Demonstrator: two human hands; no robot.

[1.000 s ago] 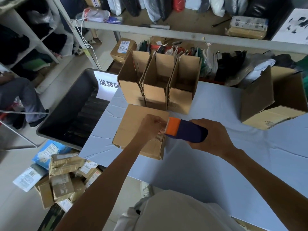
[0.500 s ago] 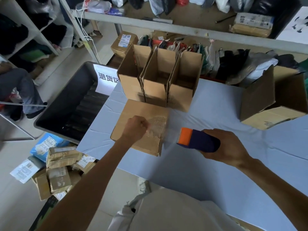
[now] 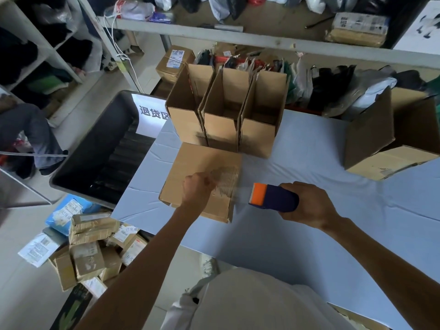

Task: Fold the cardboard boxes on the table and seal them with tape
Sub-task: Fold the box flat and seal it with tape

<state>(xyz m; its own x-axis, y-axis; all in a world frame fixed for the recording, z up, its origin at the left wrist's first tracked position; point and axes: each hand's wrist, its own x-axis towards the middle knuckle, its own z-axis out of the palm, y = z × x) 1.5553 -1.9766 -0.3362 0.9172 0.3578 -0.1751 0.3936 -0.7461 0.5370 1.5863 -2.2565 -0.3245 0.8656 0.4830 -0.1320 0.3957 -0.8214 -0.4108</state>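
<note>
Tape going onto a box at the table's left edge, both hands busy.
Head view: left hand (image 3: 198, 189) balled into a fist on top of the box (image 3: 190, 163), fingers curled over the end of a clear strip of tape (image 3: 226, 184), pinning it to the cardboard. Right hand (image 3: 307, 206) wrapped round the dispenser (image 3: 273, 197) — purple body, orange front — held just off the box's right edge, above the table (image 3: 309, 246). Tape stretched between box top and dispenser, too blurred for detail. Box lying low and closed, near the table's left edge. Just behind it, three open boxes (image 3: 223, 122) standing side by side in a row. Far right on the table, a bigger open box (image 3: 371, 136). Left of the table, a black bin (image 3: 95, 151) — and on the floor below it, a heap of parcels (image 3: 92, 248).
</note>
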